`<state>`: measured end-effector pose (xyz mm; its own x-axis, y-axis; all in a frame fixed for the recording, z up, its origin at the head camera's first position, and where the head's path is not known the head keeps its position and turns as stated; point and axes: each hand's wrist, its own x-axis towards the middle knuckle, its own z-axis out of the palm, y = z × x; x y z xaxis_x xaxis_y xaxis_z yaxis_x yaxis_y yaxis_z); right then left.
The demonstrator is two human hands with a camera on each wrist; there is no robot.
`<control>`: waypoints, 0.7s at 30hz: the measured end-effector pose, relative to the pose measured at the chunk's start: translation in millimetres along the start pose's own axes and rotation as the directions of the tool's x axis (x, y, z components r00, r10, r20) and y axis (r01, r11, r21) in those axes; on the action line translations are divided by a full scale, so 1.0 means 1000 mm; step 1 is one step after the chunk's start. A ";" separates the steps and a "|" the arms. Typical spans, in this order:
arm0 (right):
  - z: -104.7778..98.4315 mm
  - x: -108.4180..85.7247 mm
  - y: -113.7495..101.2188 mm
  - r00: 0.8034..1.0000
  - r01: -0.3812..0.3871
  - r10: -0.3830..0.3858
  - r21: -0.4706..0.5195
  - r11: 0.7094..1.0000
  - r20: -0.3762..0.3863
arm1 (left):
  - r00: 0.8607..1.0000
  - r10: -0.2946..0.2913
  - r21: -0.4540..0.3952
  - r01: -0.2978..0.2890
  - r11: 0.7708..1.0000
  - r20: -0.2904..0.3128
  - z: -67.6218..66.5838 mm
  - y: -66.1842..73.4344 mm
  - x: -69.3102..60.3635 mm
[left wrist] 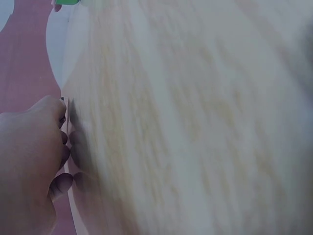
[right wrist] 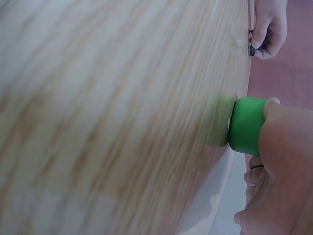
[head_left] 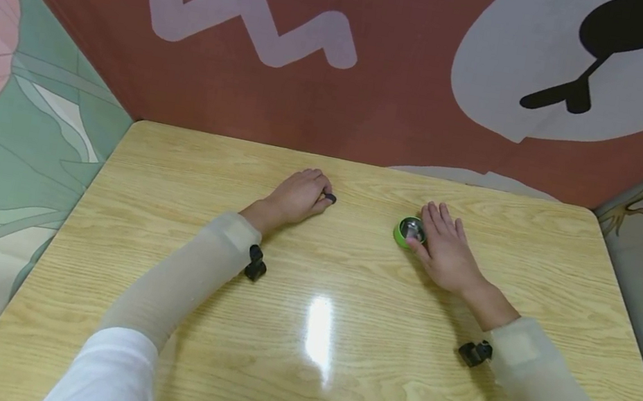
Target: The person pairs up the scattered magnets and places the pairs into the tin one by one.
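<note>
In the head view my left hand [head_left: 300, 196] is low over the far part of the table, left of centre. Between its thumb and fingers it pinches a small dark piece [head_left: 330, 198], mostly hidden; its exact kind is unclear. To the right stands a short, round green container [head_left: 399, 235] with a shiny metallic inside. My right hand [head_left: 448, 254] lies against its right side, fingers extended and thumb over the rim. The right wrist view shows the green container [right wrist: 246, 125] upright on the table, and the dark piece [right wrist: 252, 51] at the left hand's fingertips.
The wood-grain table [head_left: 342, 267] reflects a bright light near its middle. A red-brown patterned backdrop [head_left: 388, 99] rises at its far edge, with patterned cloth [head_left: 27, 182] on the left. Small black cameras [head_left: 256, 264] sit at both wrists.
</note>
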<state>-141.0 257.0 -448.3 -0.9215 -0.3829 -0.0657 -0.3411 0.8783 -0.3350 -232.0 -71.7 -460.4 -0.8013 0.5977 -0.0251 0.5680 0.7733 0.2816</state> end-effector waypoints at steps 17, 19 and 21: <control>-0.001 0.000 -0.002 1.000 -0.001 0.002 -0.013 1.000 0.006 | 0.997 0.080 -0.053 -0.080 0.995 -0.010 -0.008 0.014 0.006; -0.001 0.000 -0.002 1.000 -0.003 0.003 -0.011 1.000 0.005 | 0.996 0.092 -0.052 -0.092 0.994 -0.013 -0.011 0.016 0.008; -0.001 0.000 -0.002 1.000 -0.004 0.004 -0.011 1.000 0.006 | 0.994 0.105 -0.048 -0.105 0.993 -0.012 -0.013 0.019 0.010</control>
<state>-140.7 255.6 -446.6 -0.9217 -0.3811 -0.0725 -0.3395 0.8828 -0.3247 -231.1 -53.6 -443.0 -0.7394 0.6731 0.0158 0.6397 0.6951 0.3281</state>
